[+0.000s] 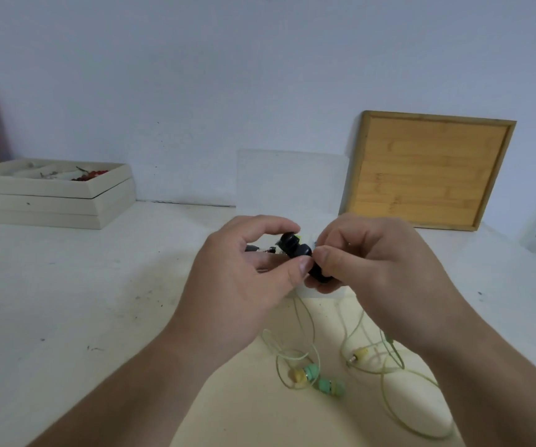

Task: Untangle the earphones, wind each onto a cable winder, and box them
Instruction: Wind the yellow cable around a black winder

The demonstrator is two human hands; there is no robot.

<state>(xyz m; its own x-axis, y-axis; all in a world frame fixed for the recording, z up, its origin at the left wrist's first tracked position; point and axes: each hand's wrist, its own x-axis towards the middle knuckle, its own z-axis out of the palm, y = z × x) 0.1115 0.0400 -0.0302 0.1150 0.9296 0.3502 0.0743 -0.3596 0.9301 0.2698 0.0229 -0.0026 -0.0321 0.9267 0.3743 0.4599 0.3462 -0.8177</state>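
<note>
Left hand (244,279) and right hand (379,269) pinch black winder (299,253) together; green earphone cable (305,317) trails from winder toward person.

counter (99,285): white, small dark marks are seen | back left: beige trays (50,201) are stacked | back right: wooden board (428,169) is leaned on the wall | front: green earphones (328,385) are laid in loose loops
</note>
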